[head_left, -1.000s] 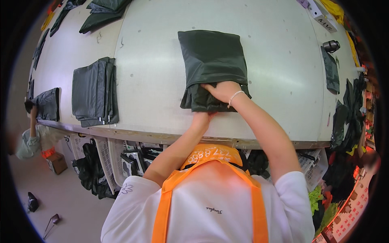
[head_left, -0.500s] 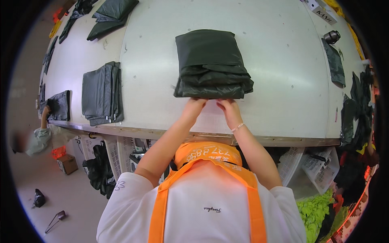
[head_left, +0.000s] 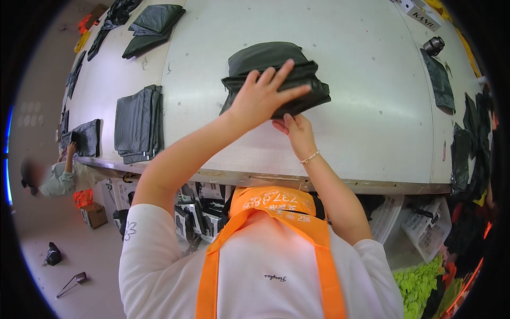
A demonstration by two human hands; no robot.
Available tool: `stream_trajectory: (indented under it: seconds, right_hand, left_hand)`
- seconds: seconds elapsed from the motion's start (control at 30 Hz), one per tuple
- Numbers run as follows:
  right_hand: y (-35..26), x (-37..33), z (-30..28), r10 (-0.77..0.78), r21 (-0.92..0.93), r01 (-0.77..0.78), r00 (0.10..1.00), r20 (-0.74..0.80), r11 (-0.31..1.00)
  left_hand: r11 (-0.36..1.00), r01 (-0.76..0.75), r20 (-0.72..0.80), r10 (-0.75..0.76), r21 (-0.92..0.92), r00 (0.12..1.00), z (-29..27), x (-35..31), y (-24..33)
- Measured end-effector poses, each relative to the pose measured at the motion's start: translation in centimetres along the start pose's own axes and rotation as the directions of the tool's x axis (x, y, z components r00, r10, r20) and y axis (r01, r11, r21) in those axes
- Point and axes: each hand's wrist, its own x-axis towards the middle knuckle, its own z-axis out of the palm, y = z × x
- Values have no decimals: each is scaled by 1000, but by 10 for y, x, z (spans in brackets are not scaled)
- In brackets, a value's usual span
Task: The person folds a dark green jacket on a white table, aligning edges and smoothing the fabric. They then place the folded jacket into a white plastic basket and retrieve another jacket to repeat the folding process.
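Observation:
A thick folded bundle of dark, shiny fabric [head_left: 263, 56] lies on the pale table [head_left: 372, 143] in front of me. Over its middle rests my left hand [head_left: 260, 95], open and flat with the fingers spread, pressing on the folded layers. My right hand [head_left: 300, 130] is at the near edge of the bundle, its thumb and fingers closed on that edge; part of the fingertips is hidden by the fabric. Which garment the fabric makes up cannot be told.
A neat dark fabric stack [head_left: 138, 119] lies to the left, more folded dark pieces [head_left: 154, 29] at the far left. A metal flask [head_left: 434, 45] stands far right. Another person [head_left: 61, 178] works at the table's left. White crates [head_left: 419, 228] sit under the near edge.
My left hand has moved from the near edge up onto the bundle and spread out. The bundle's near part is folded further over. My right hand has shifted slightly away from me.

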Motion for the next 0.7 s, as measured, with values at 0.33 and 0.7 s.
stream_trajectory:
  seconds: [0.33,0.7]
  right_hand:
    - [-18,4,-11,75,-244,-94,994,-86,965]
    - [-13,-2,-12,0,-275,-21,997,-77,961]
  left_hand:
    - [973,-34,114,62,-230,992,22,-13,27]
    - [924,226,-78,-261,-307,962,18,33,37]
